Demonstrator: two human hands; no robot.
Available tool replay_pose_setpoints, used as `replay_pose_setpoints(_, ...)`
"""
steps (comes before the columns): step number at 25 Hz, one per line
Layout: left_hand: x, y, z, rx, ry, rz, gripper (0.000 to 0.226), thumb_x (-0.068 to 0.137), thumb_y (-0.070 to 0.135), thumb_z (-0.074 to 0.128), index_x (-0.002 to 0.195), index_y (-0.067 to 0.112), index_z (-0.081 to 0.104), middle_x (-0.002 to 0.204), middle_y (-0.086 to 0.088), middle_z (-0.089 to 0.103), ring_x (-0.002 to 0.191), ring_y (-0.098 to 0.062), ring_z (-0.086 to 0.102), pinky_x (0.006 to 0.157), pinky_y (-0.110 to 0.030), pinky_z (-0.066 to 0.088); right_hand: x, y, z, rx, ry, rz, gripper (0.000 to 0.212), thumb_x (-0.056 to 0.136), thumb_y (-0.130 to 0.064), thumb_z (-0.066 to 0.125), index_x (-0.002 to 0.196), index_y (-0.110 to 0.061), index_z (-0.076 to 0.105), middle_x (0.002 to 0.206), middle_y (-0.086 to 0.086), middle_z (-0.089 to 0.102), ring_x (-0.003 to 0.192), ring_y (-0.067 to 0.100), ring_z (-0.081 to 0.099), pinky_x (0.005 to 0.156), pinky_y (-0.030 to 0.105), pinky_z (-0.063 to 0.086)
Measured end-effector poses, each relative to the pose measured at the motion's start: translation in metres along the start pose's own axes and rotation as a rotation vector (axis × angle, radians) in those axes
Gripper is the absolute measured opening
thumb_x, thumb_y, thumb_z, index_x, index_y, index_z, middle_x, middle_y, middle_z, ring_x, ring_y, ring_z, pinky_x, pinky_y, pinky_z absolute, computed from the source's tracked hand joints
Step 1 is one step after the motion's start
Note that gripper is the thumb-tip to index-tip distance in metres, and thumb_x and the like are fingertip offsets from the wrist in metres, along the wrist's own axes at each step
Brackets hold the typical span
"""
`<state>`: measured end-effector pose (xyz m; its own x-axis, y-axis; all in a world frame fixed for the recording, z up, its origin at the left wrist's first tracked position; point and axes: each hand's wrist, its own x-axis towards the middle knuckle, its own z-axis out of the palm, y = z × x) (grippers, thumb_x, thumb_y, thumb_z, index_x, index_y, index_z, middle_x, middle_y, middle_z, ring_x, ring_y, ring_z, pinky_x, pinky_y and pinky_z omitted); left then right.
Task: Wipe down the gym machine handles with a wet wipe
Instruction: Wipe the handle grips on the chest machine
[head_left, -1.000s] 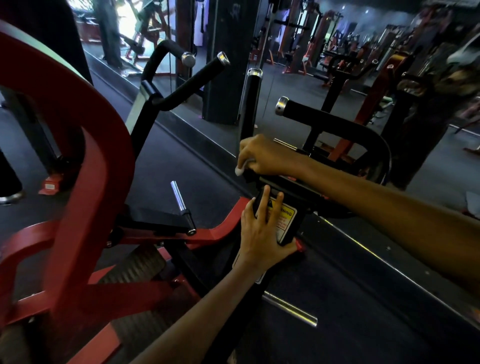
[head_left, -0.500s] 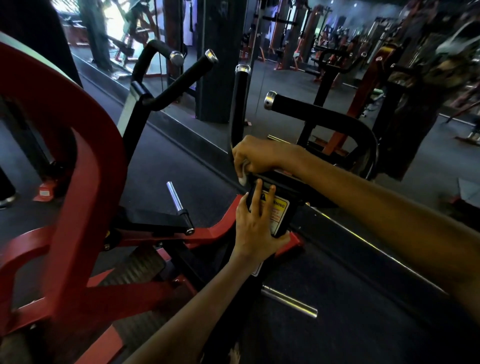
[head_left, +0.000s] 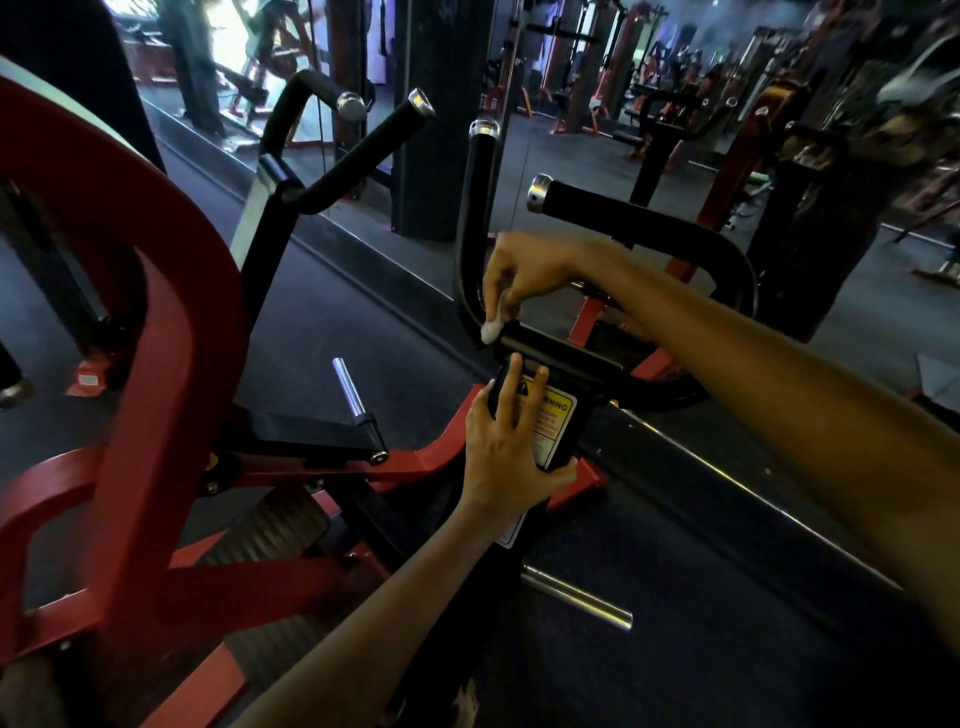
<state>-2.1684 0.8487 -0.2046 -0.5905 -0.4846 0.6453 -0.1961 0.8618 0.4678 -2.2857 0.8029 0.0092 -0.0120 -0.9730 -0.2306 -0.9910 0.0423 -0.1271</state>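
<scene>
My right hand (head_left: 530, 273) pinches a small white wet wipe (head_left: 491, 330) and presses it against the bottom bend of the black upright handle (head_left: 475, 208). That handle rises to a chrome end cap; a second black handle (head_left: 623, 215) runs to the right from the same bracket. My left hand (head_left: 506, 447) grips the black post (head_left: 558, 431) below, with fingers over its yellow warning label. Another pair of black handles (head_left: 363, 150) stands further left.
A red machine frame (head_left: 156, 322) fills the left side. Chrome weight pegs (head_left: 349, 387) stick out near the post, one low peg (head_left: 576, 595) by the floor. A mirror wall with a dark pillar (head_left: 441, 119) runs behind; other gym machines show at the right.
My right hand has loosened from a full grip around the handle base to a fingertip pinch, with the wipe now showing below the fingers. My left hand stays on the post.
</scene>
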Motion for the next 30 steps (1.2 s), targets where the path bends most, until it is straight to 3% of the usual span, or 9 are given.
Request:
replay_pose_setpoints(4,-0.007,-0.001,0.001,-0.032,0.010,0.006,0.099,0.066,0.067,0.058,0.146,0.021,0.020,0.155,-0.008,0.012,0.129,-0.033,0.029,0.098,-0.050,0.040,0.015,0.002,0.018,0.128,0.442,-0.041,0.013,0.079,-0.006,0.069,0.091,-0.005,0.073,0.090,0.002,0.064,0.071,-0.005,0.052,0.066,0.005,0.038)
replay_pose_setpoints(7,-0.009,-0.002,0.001,-0.042,0.024,0.007,0.099,0.066,0.067,0.059,0.145,0.021,0.020,0.154,-0.008,0.013,0.127,-0.033,0.032,0.098,-0.048,0.040,0.002,0.006,0.037,0.162,0.322,-0.089,0.012,0.080,-0.005,0.068,0.092,-0.006,0.072,0.091,0.000,0.064,0.081,0.002,0.057,0.074,0.013,0.044)
replay_pose_setpoints(12,-0.010,-0.003,0.001,-0.030,0.014,0.006,0.099,0.065,0.064,0.062,0.145,0.020,0.022,0.155,-0.008,0.012,0.128,-0.032,0.029,0.097,-0.054,0.042,-0.002,0.004,0.005,0.094,-0.005,0.015,0.017,0.081,-0.006,0.066,0.095,-0.014,0.070,0.087,-0.006,0.064,0.078,0.000,0.057,0.074,0.015,0.044)
replay_pose_setpoints(15,-0.011,-0.003,-0.001,-0.019,0.002,0.011,0.099,0.067,0.064,0.061,0.146,0.019,0.022,0.155,-0.008,0.011,0.129,-0.032,0.027,0.099,-0.053,0.041,0.001,0.001,0.020,0.136,0.190,0.053,0.005,0.081,-0.014,0.069,0.087,-0.015,0.068,0.077,-0.007,0.060,0.071,0.002,0.055,0.079,0.025,0.047)
replay_pose_setpoints(20,-0.011,-0.001,-0.002,-0.023,-0.020,0.010,0.099,0.067,0.064,0.060,0.146,0.020,0.019,0.155,-0.009,0.009,0.130,-0.032,0.025,0.100,-0.054,0.040,-0.010,0.015,0.015,0.110,0.108,0.073,0.010,0.082,-0.008,0.066,0.091,-0.013,0.069,0.093,0.003,0.067,0.082,0.008,0.059,0.073,0.019,0.046)
replay_pose_setpoints(24,-0.006,-0.008,-0.006,-0.008,-0.045,0.044,0.100,0.069,0.072,0.055,0.148,0.025,0.014,0.156,-0.008,0.005,0.141,-0.036,0.013,0.109,-0.060,0.025,0.011,0.001,0.027,0.188,0.661,0.089,0.011,0.082,-0.010,0.067,0.088,-0.002,0.070,0.081,0.009,0.066,0.073,0.014,0.060,0.068,0.015,0.048)
replay_pose_setpoints(26,0.006,-0.010,-0.012,0.026,-0.021,0.052,0.098,0.072,0.075,0.049,0.148,0.023,0.015,0.156,-0.009,0.005,0.144,-0.035,0.005,0.113,-0.058,0.012,0.014,-0.005,0.042,0.225,0.606,0.123,0.015,0.083,-0.017,0.068,0.086,-0.002,0.068,0.077,0.009,0.062,0.066,0.011,0.054,0.063,0.012,0.042)
replay_pose_setpoints(28,0.024,-0.010,-0.018,0.014,0.021,0.102,0.093,0.077,0.071,0.049,0.146,0.017,0.019,0.155,-0.013,0.012,0.145,-0.030,0.006,0.117,-0.050,0.007,0.008,-0.003,0.037,0.181,0.372,0.142,0.013,0.082,-0.016,0.068,0.089,-0.005,0.068,0.087,0.010,0.066,0.074,0.012,0.056,0.070,0.020,0.046)
replay_pose_setpoints(30,0.041,-0.009,-0.022,-0.023,0.024,0.169,0.087,0.080,0.064,0.053,0.144,0.013,0.023,0.153,-0.015,0.023,0.144,-0.026,0.013,0.118,-0.045,0.008,0.005,0.001,0.018,0.128,0.369,0.127,0.013,0.081,-0.013,0.068,0.092,-0.005,0.069,0.091,0.010,0.067,0.075,0.010,0.057,0.067,0.015,0.045)
